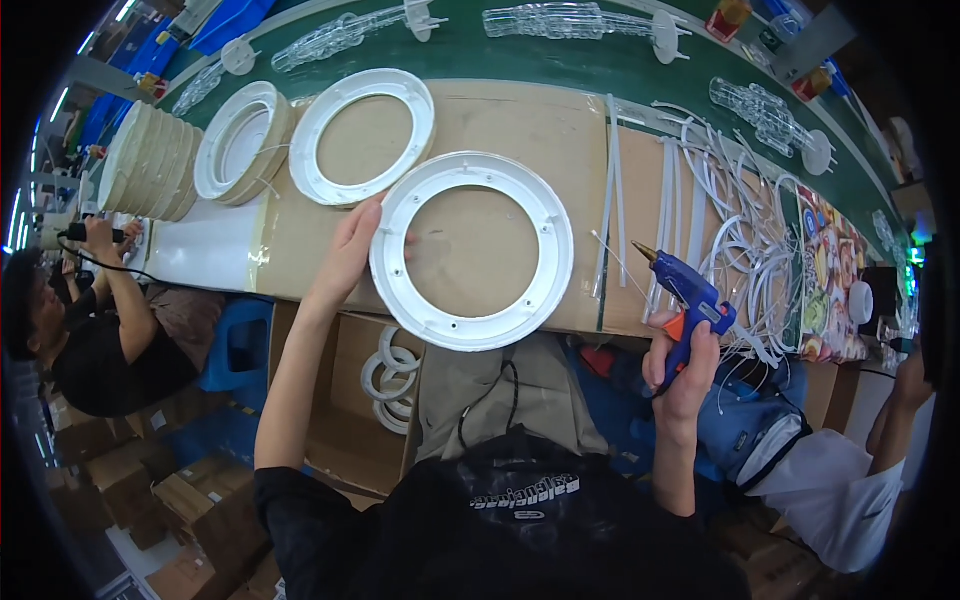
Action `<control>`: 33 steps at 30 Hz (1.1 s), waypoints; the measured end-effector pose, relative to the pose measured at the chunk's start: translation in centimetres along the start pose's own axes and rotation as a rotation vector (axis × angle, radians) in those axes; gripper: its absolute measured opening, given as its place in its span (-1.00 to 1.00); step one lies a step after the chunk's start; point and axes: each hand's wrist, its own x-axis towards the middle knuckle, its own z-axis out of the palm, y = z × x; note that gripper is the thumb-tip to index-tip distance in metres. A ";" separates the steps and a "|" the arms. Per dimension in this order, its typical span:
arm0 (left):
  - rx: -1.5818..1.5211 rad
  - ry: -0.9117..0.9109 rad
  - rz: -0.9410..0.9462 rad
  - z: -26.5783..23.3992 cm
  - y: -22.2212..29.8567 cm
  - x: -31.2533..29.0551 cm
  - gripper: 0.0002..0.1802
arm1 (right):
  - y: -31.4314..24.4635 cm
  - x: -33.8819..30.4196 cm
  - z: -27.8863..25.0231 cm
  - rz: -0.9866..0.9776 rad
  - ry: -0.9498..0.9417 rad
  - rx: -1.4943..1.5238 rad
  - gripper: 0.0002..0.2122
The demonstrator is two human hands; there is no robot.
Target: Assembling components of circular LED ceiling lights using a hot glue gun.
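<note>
My left hand (350,248) grips the left edge of a white plastic ring (553,245), a wide frame with small holes around its face. Its thumb lies at the rim, and fingertips show through the ring's opening. In my right hand (686,372) is a blue hot glue gun (690,290) with an orange trigger, held to the right of the ring. The gun's brass nozzle points up and left, apart from the ring. Just beyond the held ring, a second white ring (305,165) lies on the cardboard-covered table (530,120).
More rings (205,165) and a ring stack (150,165) stand at the left. White strips (740,230) lie tangled at the right. Clear plastic pieces (545,20) line the green belt (460,60). Below is a carton (340,440) with small rings. Co-workers sit on both sides.
</note>
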 end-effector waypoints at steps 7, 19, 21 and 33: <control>0.115 0.033 0.029 -0.8 -1.0 -0.4 -0.49 | 0.1 0.0 0.4 -0.015 0.018 0.010 -0.54; 0.276 0.080 0.189 -0.3 -0.8 -0.8 -0.52 | 0.2 0.1 0.9 -0.005 -0.008 0.016 -0.58; 0.273 0.079 0.187 -0.2 -0.7 -0.9 -0.51 | 0.6 0.1 0.3 -0.004 -0.048 0.019 -0.58; -0.106 0.075 0.010 -1.7 -2.1 -1.0 -0.38 | 0.3 -0.1 1.3 0.036 -0.074 0.053 -0.56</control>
